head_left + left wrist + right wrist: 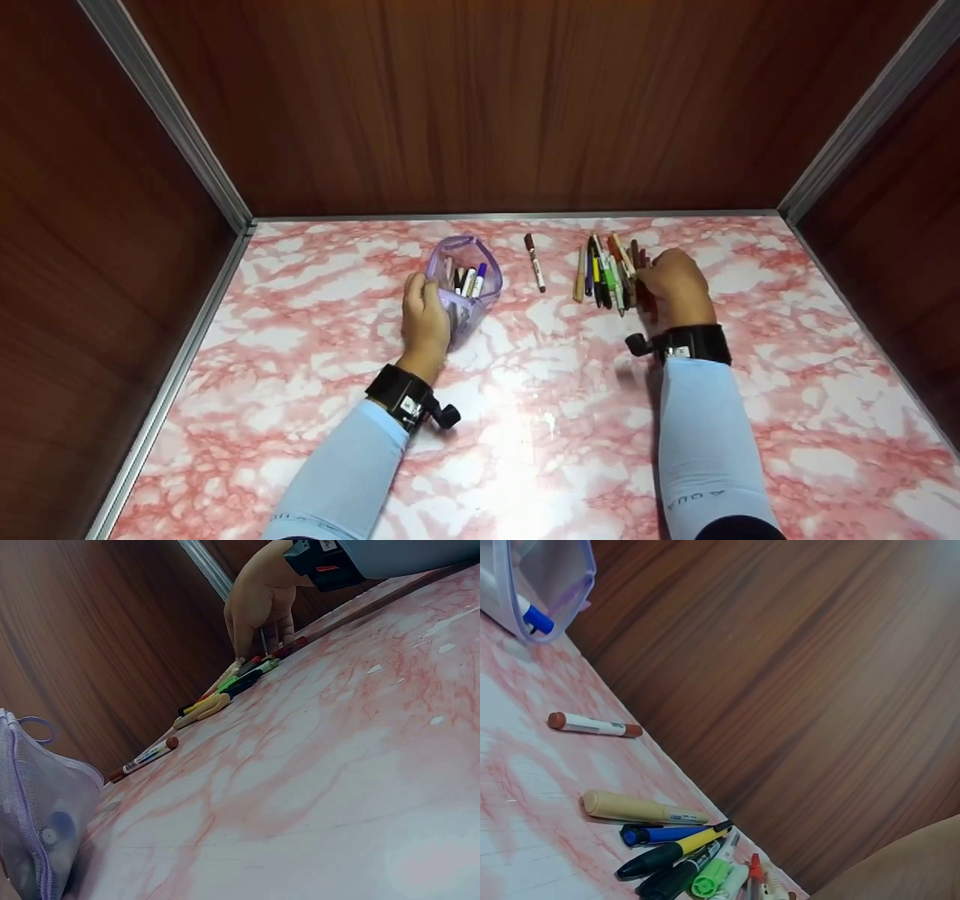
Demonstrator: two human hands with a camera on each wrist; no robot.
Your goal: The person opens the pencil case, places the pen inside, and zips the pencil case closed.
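Pouch (508, 585): purple-trimmed, see-through, upper left corner; blue-capped marker (536, 618) inside.
Pen group (676, 874): beige marker (641, 807), blue pen (664, 834), yellow-and-black pen (671, 851), green-capped marker (710, 877), red-tipped pen (755, 870), bunched together.
Lone marker (596, 724): white barrel, brown ends, lying between pouch and pen group.
Tabletop (525, 772): red-and-white marbling.
Backing panel (780, 682): brown wood grain.
Right hand (904, 866): probably the blurred, cropped shape, lower right corner.

The pouch (466, 309) is purple, the tabletop (577, 397) marbled red and white.

Booth-like wkspace, w/ wood-look panels (480, 105), metal strips (169, 112) & marbled tbl (562, 465).
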